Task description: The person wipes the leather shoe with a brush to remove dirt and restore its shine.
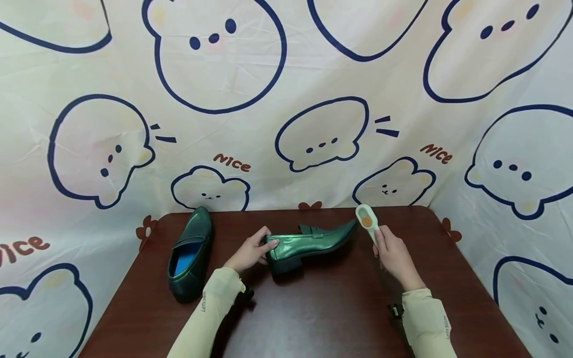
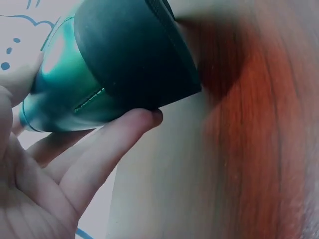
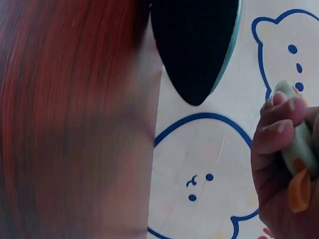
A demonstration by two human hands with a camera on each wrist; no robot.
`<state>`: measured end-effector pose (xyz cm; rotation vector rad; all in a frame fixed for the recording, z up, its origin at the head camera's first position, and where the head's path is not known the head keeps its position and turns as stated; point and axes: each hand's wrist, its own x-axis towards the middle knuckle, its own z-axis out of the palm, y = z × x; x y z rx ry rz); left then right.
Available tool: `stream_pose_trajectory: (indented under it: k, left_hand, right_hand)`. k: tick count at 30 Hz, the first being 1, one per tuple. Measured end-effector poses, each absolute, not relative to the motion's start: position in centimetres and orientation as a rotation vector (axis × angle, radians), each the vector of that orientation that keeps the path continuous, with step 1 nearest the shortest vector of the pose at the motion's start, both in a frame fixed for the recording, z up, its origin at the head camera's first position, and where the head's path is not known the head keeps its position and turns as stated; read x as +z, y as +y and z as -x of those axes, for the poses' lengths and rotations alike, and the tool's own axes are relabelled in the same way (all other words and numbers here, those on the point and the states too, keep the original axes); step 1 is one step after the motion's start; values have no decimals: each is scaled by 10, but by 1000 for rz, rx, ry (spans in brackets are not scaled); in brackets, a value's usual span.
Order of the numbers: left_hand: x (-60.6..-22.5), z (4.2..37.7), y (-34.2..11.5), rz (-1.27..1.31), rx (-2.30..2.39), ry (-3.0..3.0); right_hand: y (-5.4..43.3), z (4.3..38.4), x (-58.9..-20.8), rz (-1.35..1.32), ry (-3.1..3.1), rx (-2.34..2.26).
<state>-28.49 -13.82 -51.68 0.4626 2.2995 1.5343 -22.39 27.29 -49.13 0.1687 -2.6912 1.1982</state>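
Note:
My left hand [image 1: 250, 249] grips a shiny green loafer [image 1: 309, 243] by its heel end, thumb on the near side. The toe points right and slightly up, and a shadow falls on the table below. In the left wrist view my fingers lie against the shoe's dark heel [image 2: 134, 55]. My right hand [image 1: 396, 253] holds a pale green tool [image 1: 368, 222] by its handle; its oval head has an orange-brown middle and stands close to the toe. The right wrist view shows the loafer's dark sole [image 3: 194, 50] and an orange loop [image 3: 300, 191] at the handle's end.
The matching green loafer [image 1: 190, 256], with a blue insole, stands on the left side of the dark brown wooden table [image 1: 340, 318]. A cloth [image 1: 250, 134] printed with cartoon bears hangs behind the table and at both sides.

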Motion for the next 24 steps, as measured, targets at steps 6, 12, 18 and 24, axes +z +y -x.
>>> stream_pose_trajectory:
  k: [6,12,18,24]
  left_hand:
    - [-520,282,-137,-463,1475,2325]
    - [-531,275,-131,-542,1324,2566]
    - [-528,271,-130,-543,1291,2574]
    - [-527,271,-128,-557,1122,2706]
  right_hand:
    - [264,224,-500,-188,-2724,1332]
    - [261,227,-515,-152,-2800,1384]
    - [260,232,-518,-110,-2858,1407]
    - [259,235,-511,-64,-2843,1325]
